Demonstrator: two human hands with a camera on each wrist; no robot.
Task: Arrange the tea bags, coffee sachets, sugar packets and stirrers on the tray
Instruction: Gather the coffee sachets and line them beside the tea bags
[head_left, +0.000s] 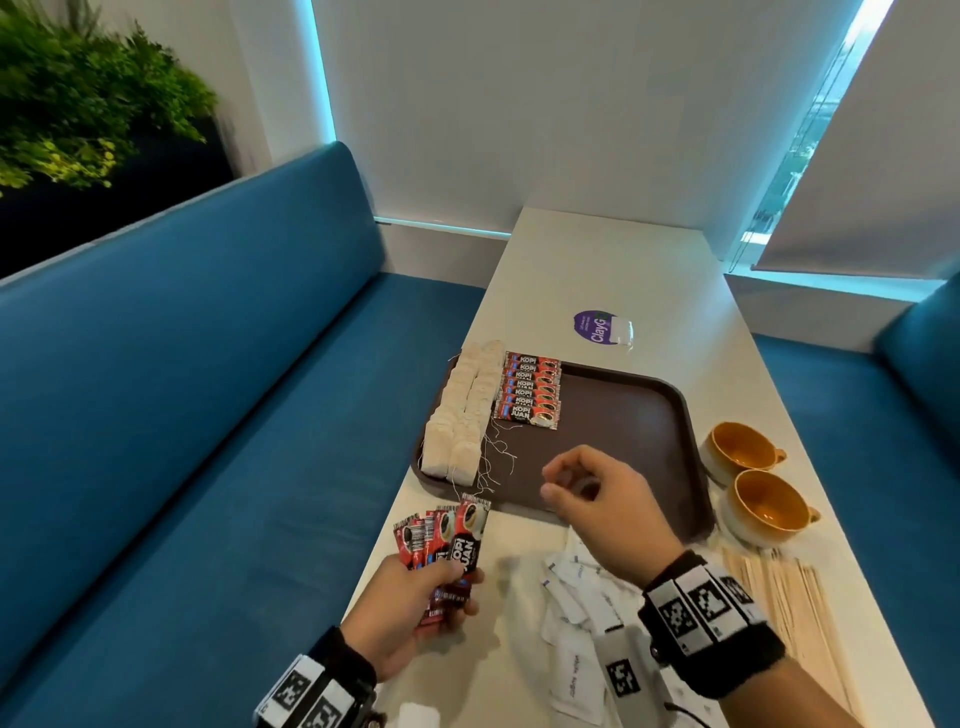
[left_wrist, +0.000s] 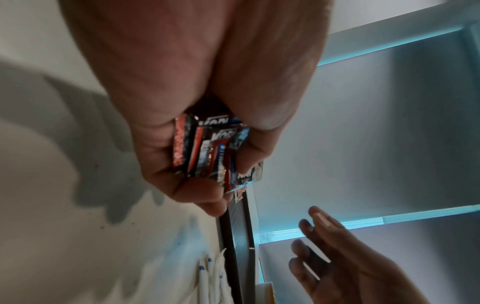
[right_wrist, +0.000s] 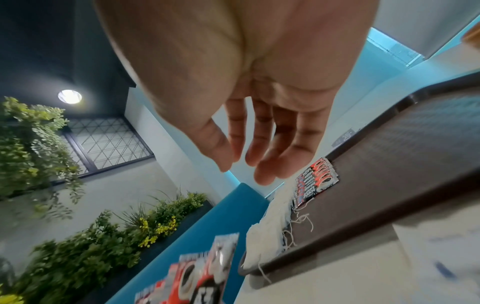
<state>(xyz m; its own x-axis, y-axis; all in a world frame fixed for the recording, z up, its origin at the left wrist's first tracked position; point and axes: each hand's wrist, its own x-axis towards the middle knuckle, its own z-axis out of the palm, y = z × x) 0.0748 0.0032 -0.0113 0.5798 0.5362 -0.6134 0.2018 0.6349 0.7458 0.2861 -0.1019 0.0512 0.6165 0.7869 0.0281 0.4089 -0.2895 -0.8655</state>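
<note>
A brown tray (head_left: 634, 415) lies on the white table. Along its left side are two rows of tea bags (head_left: 460, 415), and beside them a row of red coffee sachets (head_left: 530, 391). My left hand (head_left: 410, 597) grips a fan of several coffee sachets (head_left: 447, 540) near the table's front left edge; they also show in the left wrist view (left_wrist: 207, 152). My right hand (head_left: 587, 493) hovers over the tray's near edge, fingers relaxed and holding nothing (right_wrist: 254, 156). White sugar packets (head_left: 571, 613) lie in a loose pile under my right forearm. Wooden stirrers (head_left: 784, 608) lie at the right.
Two orange-lined cups (head_left: 748, 478) stand right of the tray. A purple round sticker (head_left: 597, 326) and a lone tea bag (head_left: 622, 332) sit beyond the tray. Blue bench seats (head_left: 234, 415) flank the table. Another tea bag (head_left: 415, 716) lies at the front edge.
</note>
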